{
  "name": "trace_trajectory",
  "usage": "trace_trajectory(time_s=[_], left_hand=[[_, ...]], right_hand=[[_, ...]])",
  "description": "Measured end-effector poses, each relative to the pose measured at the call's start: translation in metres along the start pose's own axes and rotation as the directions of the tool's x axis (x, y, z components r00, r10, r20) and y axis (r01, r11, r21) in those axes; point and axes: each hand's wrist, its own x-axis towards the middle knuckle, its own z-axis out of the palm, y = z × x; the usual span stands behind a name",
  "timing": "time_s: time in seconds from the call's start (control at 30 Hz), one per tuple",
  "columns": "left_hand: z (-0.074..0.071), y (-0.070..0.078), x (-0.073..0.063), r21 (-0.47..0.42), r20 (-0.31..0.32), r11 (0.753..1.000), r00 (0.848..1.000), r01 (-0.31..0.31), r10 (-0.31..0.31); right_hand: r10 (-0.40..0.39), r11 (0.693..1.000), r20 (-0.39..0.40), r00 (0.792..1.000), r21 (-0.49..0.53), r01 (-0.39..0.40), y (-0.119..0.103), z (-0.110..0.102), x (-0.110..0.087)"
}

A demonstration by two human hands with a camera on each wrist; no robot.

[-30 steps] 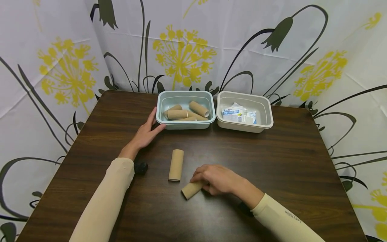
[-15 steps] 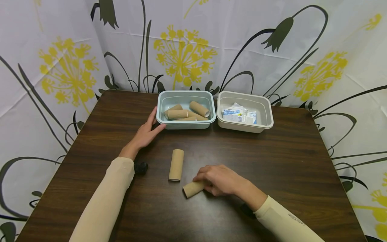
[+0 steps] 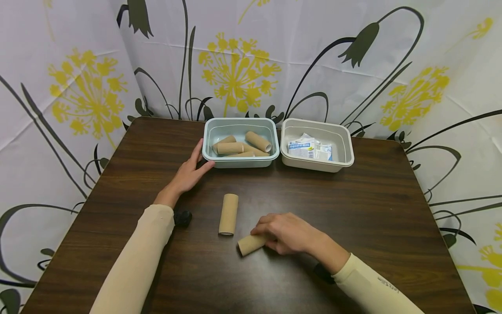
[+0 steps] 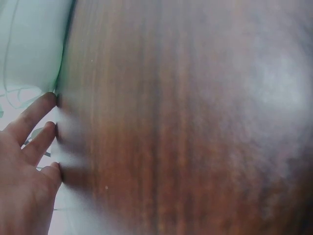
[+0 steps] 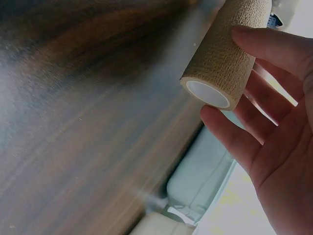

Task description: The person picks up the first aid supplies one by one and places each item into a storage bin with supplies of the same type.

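In the head view my right hand (image 3: 288, 234) grips one end of a tan roll of cohesive bandage (image 3: 251, 245) low over the table. The right wrist view shows the crinkled wrap of this bandage roll (image 5: 230, 54) and its white core, with the thumb on one side and fingers on the other. A second bandage roll (image 3: 228, 214) lies on its side just to the left. My left hand (image 3: 187, 174), fingers spread and fairly straight, rests against the left end of a light blue plastic box (image 3: 243, 163). Several similar tan rolls (image 3: 258, 141) lie inside that box.
Right beside the blue box stands a cream plastic box (image 3: 313, 165) holding small white-and-blue packets (image 3: 307, 147). Both boxes sit along the back of the dark wooden table (image 3: 353, 209). A flower-patterned curtain (image 3: 313, 52) hangs behind it.
My right hand has shifted slightly to the right with the bandage roll, which has turned a little. The left hand and both boxes have stayed in place.
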Motion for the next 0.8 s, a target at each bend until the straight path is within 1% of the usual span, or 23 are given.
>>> trace_trajectory(time_s=[0.2, 0.3, 0.47, 0.57, 0.67, 0.73, 0.8], left_hand=[[-0.001, 0.001, -0.001, -0.011, 0.003, 1.0, 1.0, 0.012, -0.012], [-0.001, 0.001, -0.001, -0.013, 0.006, 1.0, 1.0, 0.018, -0.018], [0.0, 0.002, -0.001, -0.014, 0.006, 1.0, 1.0, 0.023, -0.023], [0.0, 0.002, -0.001, -0.01, 0.006, 1.0, 1.0, 0.02, -0.02], [-0.001, 0.001, -0.002, -0.007, 0.006, 1.0, 1.0, 0.017, -0.016], [0.0, 0.0, -0.001, -0.006, 0.006, 1.0, 1.0, 0.014, -0.014], [0.0, 0.0, -0.001, -0.005, 0.005, 1.0, 1.0, 0.013, -0.013]], right_hand=[[-0.014, 1.0, -0.055, 0.998, -0.027, 0.013, 0.002, -0.01, 0.002], [-0.026, 0.999, -0.099, 0.995, -0.041, 0.022, 0.007, -0.017, 0.004], [-0.028, 0.999, -0.177, 0.984, -0.034, 0.023, 0.015, -0.033, 0.01], [-0.001, 1.0, -0.214, 0.977, -0.019, -0.003, 0.022, -0.042, 0.015], [0.047, 0.999, -0.253, 0.966, -0.004, -0.05, 0.029, -0.049, 0.021], [0.093, 0.996, -0.285, 0.954, 0.017, -0.092, 0.034, -0.054, 0.025], [0.145, 0.989, -0.317, 0.937, 0.034, -0.141, 0.04, -0.058, 0.029]])
